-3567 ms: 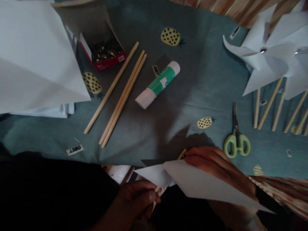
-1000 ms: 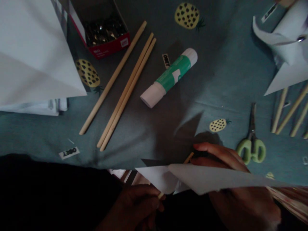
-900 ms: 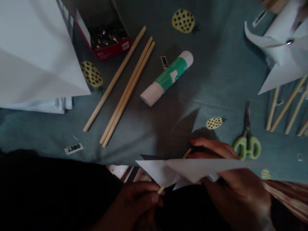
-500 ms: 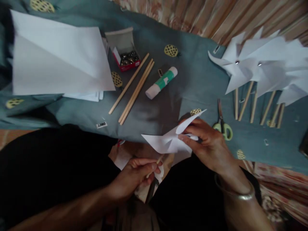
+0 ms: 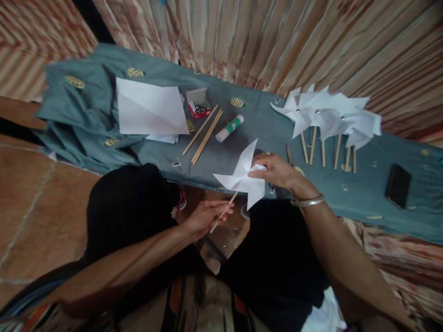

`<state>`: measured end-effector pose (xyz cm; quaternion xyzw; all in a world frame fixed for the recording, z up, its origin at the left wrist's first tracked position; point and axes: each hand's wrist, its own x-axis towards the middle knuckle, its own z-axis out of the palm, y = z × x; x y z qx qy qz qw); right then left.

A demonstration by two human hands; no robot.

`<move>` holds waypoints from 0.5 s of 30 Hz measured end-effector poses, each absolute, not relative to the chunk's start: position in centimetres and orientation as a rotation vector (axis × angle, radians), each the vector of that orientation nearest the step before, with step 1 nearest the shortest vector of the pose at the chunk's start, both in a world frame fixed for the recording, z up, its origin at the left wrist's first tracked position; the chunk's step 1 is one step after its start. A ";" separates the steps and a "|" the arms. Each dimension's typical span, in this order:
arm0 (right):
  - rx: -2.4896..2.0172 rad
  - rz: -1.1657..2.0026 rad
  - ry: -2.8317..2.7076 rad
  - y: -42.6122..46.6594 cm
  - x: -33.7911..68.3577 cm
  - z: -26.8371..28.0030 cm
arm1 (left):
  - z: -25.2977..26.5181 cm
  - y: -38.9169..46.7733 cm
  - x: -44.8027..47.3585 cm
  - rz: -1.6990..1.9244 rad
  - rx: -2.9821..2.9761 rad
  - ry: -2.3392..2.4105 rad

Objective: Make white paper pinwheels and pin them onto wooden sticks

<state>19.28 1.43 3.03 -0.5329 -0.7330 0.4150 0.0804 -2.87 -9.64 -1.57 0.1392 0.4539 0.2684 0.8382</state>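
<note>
View pulled back: whole grey-green cloth (image 5: 311, 138) and striped mat (image 5: 311, 41) now show.
Left hand (image 5: 204, 217) pinches the stick (image 5: 223, 213); right hand (image 5: 275, 170) grips the white pinwheel (image 5: 242, 177) above the cloth's near edge.

A white paper pinwheel (image 5: 244, 177) on a tan stick (image 5: 223, 213), a grey-blue cloth (image 5: 277, 133) dotted with yellow pineapples, a green-and-white glue stick (image 5: 229, 128), a red box (image 5: 198, 107), a black phone (image 5: 398, 186).

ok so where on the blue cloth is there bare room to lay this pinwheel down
Bare cloth lies between the glue stick and the finished pinwheels, and between those and the phone. It is crowded around the loose sticks, pin box and paper.
</note>
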 end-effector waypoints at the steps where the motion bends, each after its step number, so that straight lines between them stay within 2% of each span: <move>1: -1.624 1.267 -2.187 1.6 19.3 3.1 | -1.6 -9.7 -2.8 0.578 0.300 0.949; 10: -1.687 1.407 -2.008 1.8 19.4 2.6 | -1.4 -9.7 -2.4 0.613 0.300 0.953; 15: -1.677 1.302 -1.992 1.0 19.3 2.7 | -1.1 -9.9 -2.3 0.647 0.318 0.961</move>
